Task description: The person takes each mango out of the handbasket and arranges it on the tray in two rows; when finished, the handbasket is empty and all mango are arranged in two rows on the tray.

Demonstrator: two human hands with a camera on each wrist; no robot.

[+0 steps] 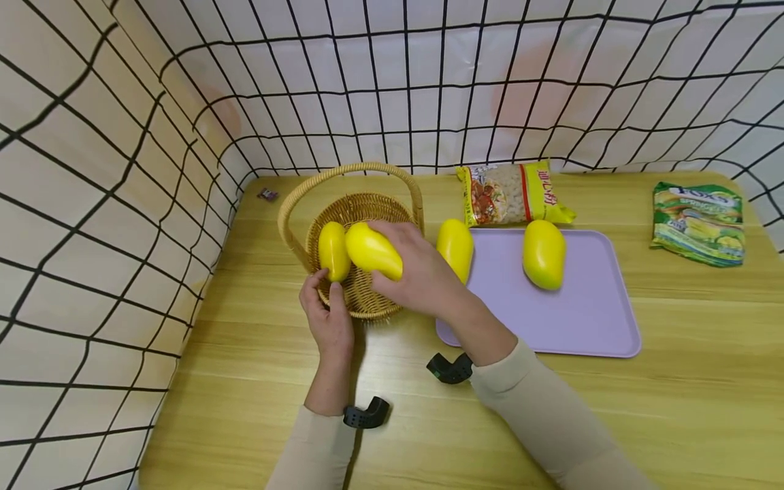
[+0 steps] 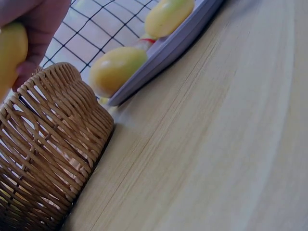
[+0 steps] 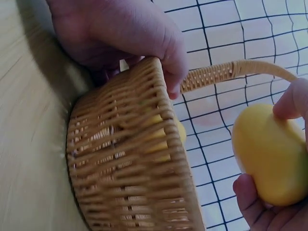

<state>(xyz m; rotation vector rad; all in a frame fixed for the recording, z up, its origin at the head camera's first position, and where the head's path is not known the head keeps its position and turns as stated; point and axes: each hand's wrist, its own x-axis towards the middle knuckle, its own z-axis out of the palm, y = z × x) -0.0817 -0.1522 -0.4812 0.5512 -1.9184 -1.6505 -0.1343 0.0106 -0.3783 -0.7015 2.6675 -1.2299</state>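
Two beige sleeves (image 1: 545,408) reach over a yellow-brown wood-grain bench (image 1: 257,367) from about six o'clock. The right hand (image 1: 418,267) grasps a smooth, glossy yellow mango-shaped fruit (image 1: 369,249) above a round tan wicker basket (image 1: 370,301), whose rim the left hand (image 1: 331,327) pinches near eight o'clock. That fruit looks firm and probably light, perhaps slippery, so its thick middle seems the safest hold

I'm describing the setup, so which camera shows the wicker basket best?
Head view: the wicker basket fits fully in frame, opening and handle included. Left wrist shows its cropped side; right wrist, its cropped side plus some handle.
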